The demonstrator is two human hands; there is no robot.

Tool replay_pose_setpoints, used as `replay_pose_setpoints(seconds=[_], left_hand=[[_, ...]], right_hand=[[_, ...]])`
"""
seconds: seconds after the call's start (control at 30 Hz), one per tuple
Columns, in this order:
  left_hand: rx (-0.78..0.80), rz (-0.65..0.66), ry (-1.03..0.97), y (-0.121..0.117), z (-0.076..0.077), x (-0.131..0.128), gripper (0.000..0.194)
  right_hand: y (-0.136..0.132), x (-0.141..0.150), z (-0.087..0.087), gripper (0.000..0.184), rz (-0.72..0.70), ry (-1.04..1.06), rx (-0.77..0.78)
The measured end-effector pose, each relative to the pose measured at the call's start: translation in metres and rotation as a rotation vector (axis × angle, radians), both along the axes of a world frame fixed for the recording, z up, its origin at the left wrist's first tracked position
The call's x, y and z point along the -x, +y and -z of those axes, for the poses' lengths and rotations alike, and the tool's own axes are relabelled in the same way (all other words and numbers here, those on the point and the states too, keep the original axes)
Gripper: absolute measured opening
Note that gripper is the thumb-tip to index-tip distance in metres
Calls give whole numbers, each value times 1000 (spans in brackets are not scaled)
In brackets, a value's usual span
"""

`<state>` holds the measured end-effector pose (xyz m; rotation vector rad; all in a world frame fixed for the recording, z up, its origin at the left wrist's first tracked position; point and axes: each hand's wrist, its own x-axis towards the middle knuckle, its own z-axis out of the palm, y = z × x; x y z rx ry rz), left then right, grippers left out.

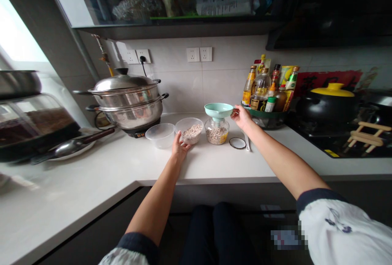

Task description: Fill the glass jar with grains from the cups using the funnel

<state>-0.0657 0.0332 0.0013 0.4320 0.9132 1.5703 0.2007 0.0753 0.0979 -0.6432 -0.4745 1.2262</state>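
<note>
My left hand (180,149) is closed on the near side of a clear plastic bowl (180,126), thumb against its wall. Small pale, speckled beans or grains (192,131) lie in the bowl, toward its right side. To the right, my right hand (241,116) pinches the rim of a mint-green funnel (218,111). The funnel sits upright in the mouth of a clear jar (208,128), which holds more of the same speckled pieces. Left of my left hand stands a second clear plastic bowl (159,136).
A round dark-rimmed lid (237,143) and a white-handled utensil (247,142) lie right of the jar. A steel steamer pot (131,112) stands at the back left. Behind my right hand, sauce bottles (262,89) crowd a dark basket. A black pot (327,105) sits on the stove.
</note>
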Motion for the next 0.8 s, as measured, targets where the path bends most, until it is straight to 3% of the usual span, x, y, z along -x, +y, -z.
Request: replay_pose_setpoints(seconds=[0.4, 0.8], left_hand=[[21, -10, -19, 2, 1, 1, 35], [15, 13, -21, 0, 0, 1, 36]], right_hand=[[2, 5, -5, 21, 24, -11, 26], [-1, 3, 4, 21, 24, 19, 39]])
